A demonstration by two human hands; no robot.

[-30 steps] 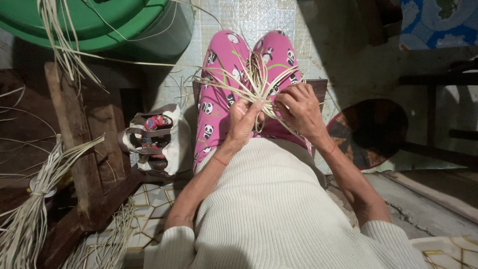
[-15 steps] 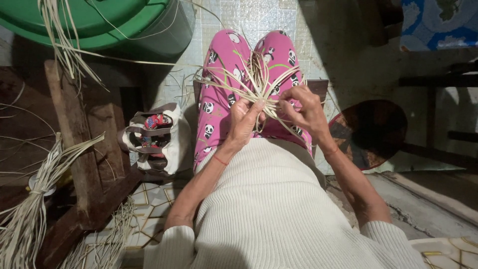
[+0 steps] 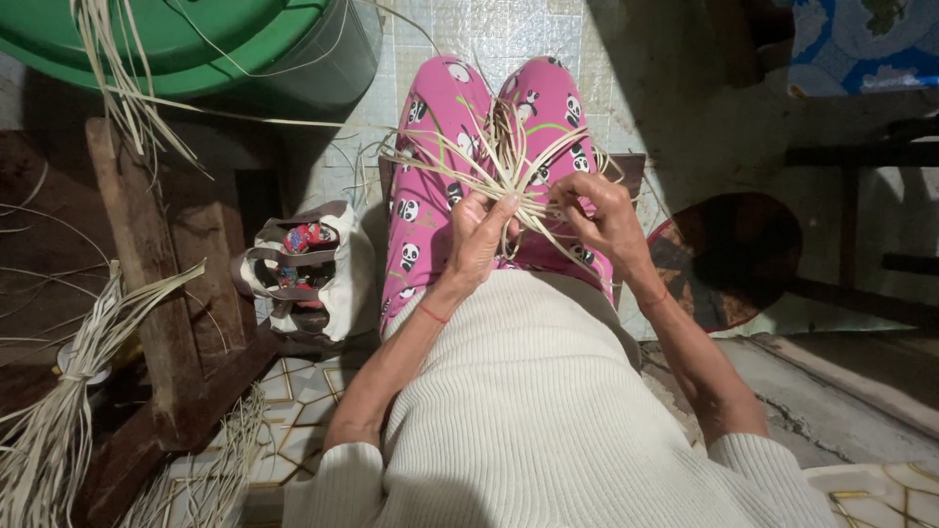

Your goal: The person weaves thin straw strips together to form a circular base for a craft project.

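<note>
A: Where do the pale strips point(image 3: 499, 161) sit?

B: Over the person's lap, above the pink patterned trousers point(image 3: 440, 147). They fan outward from one crossing point between the two hands.

A: And the hands?

B: The left hand point(image 3: 481, 238) is closed on the crossing point from below, thumb pressed on top, so it pins the whole bunch. The right hand point(image 3: 599, 213) has its fingers narrowed to a pinch on a single strip just beside that centre.

A: How would the strips handle, by the look of them?

B: Very light, probably. They arc freely without drooping much, so they seem springy rather than limp, thin and flat like dried leaf or split cane. A sharp fold would likely crease or crack one. Their smooth surface may let them slide over each other unless the centre is pinned.

A: So where is the best hold?

B: At the crossing, where the left hand has it; the loose ends give no control. A single strip is best taken close to the centre, as the right hand does.

A: Anything nearby?

B: More strips in a tied bundle point(image 3: 59, 411) on the floor at the person's left, a cloth bag point(image 3: 323, 269), and a green tub point(image 3: 196, 44).
</note>
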